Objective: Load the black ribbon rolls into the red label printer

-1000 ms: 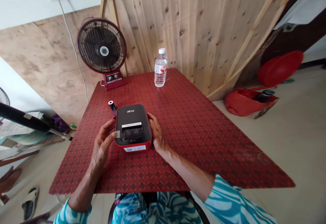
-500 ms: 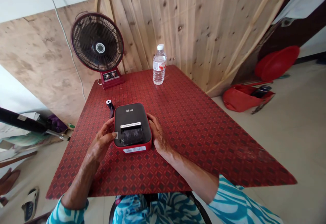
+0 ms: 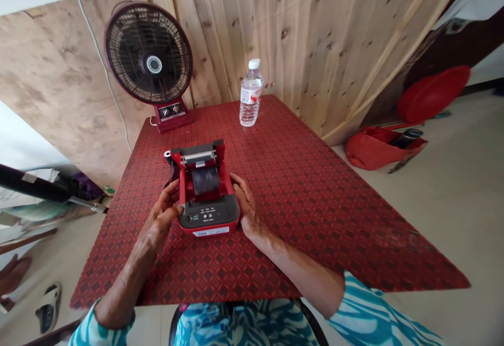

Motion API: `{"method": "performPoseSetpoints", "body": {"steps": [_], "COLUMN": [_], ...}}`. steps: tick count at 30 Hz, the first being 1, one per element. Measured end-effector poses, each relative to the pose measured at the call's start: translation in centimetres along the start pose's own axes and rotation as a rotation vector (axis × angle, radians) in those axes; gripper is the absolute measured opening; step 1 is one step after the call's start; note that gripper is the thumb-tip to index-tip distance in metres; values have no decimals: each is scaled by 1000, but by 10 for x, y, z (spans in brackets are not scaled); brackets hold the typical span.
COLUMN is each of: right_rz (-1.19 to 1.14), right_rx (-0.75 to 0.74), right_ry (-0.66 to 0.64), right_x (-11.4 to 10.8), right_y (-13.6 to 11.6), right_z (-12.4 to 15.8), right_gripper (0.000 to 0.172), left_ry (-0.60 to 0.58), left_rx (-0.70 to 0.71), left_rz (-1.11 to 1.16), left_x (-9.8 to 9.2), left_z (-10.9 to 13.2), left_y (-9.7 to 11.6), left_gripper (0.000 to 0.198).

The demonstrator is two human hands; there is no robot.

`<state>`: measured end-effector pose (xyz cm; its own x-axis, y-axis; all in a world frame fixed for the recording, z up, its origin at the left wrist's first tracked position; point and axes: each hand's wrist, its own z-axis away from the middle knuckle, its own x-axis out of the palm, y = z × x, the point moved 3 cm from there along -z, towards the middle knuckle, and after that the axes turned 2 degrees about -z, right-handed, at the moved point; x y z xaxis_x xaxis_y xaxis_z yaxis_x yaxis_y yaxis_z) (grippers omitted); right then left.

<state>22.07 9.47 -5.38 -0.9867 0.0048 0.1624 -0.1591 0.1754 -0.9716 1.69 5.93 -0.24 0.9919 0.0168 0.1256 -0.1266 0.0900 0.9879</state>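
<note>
A red and dark grey label printer (image 3: 210, 212) sits on the table, its lid (image 3: 199, 151) raised at the back. Inside lies a wide strip of shiny black ribbon (image 3: 206, 180). My left hand (image 3: 162, 215) grips the printer's left side, thumb near the front corner of the top. Along the right side, my right hand (image 3: 246, 209) holds the casing, with its far fingers partly hidden. Just behind my left hand stands a small black roll (image 3: 168, 157) with a white core, a dark strip trailing from it.
The table (image 3: 315, 220) has a red patterned cover. A dark red fan (image 3: 148, 60) and a water bottle (image 3: 251, 94) stand at its back, before a wooden panel (image 3: 307, 36). On the floor to the right are a red bag (image 3: 366, 149) and a red basin (image 3: 433, 94).
The printer's lid has swung up and back, exposing the red interior and black ribbon. Both hands stay at its sides. The view has shifted slightly.
</note>
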Motion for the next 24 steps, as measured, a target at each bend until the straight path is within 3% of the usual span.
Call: {"method": "performPoseSetpoints", "body": {"steps": [11, 13, 16, 19, 21, 24], "right_rz": [18, 16, 21, 23, 20, 27], "right_rx": [-79, -83, -84, -82, -82, -90], "right_ry": [-25, -26, -26, -27, -18, -17], "right_x": [2, 3, 4, 5, 5, 6], "right_y": [-3, -3, -4, -4, -3, -2], "right_z": [-5, -6, -6, -6, -7, -9], "right_gripper": [38, 39, 39, 37, 37, 36], "left_ry": [11, 76, 126, -76, -248, -380], "left_rx": [21, 74, 321, 494, 462, 311], "left_rz": [-103, -245, -638, -1036, -1270, -1644], "left_x": [-4, -8, -4, 19, 38, 60], "left_z": [0, 2, 5, -1, -15, -41], "left_y": [7, 17, 46, 73, 80, 79], "left_gripper": [63, 61, 39, 23, 24, 29]}}
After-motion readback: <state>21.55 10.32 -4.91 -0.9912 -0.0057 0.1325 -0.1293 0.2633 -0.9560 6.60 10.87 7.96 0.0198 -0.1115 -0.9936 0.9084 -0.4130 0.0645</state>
